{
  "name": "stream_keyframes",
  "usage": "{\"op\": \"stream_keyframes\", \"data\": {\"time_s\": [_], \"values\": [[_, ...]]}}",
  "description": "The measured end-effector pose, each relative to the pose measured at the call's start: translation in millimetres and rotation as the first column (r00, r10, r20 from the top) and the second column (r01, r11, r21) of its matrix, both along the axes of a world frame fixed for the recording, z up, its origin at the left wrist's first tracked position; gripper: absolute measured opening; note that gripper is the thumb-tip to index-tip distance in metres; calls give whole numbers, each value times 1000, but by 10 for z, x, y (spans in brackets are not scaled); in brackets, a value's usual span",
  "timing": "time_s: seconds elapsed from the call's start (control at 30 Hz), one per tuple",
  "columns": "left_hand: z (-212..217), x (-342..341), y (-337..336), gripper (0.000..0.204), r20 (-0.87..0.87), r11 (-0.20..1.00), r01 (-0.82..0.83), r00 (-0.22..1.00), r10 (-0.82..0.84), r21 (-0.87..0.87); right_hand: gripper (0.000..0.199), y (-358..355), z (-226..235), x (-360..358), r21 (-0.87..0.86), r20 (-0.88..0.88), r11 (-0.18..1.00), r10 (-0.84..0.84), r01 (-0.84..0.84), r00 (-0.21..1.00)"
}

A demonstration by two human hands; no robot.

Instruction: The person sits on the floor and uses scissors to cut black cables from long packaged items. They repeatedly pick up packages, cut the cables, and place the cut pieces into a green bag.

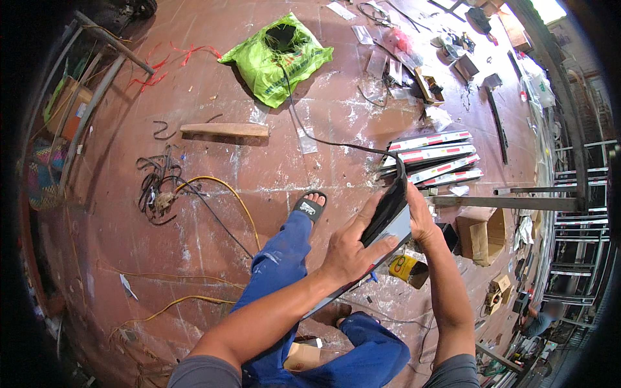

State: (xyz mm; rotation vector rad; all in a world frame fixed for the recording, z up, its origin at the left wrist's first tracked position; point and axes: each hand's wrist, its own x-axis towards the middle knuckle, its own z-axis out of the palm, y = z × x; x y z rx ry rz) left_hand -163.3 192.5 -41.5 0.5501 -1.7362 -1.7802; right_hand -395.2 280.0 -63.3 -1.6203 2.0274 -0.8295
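Observation:
A long dark profile with a light grey face (396,227) slants up in front of me, its lower end above my legs. My left hand (349,251) is closed round its side, thumb pressed on the grey face. Farther up, my right hand (422,218) is wrapped round the profile's right side near the far end; some of its fingers are hidden. A black rubber strip (402,169) meets the profile's far end. From there it trails across the floor to a bright green bag (264,59) with a dark opening.
Several similar profiles with white and red labels (435,155) lie fanned beyond my right hand. A wooden plank (225,130) and tangled black strips (155,187) are at left. Yellow cable (240,202) crosses the floor. A cardboard box (474,236), yellow container (402,267) and another person (538,322) are at right.

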Motion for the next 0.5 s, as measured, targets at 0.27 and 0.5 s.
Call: {"op": "stream_keyframes", "data": {"time_s": [0.27, 0.5], "values": [[-31, 21, -18, 86, 19, 999, 15, 1000, -15, -34, 66, -68, 0, 8, -63, -55, 998, -12, 9, 998], [-116, -23, 58, 87, -107, 994, -8, 994, 20, 105, 43, -73, 18, 157, -137, -95, 986, -114, 100, 989]]}}
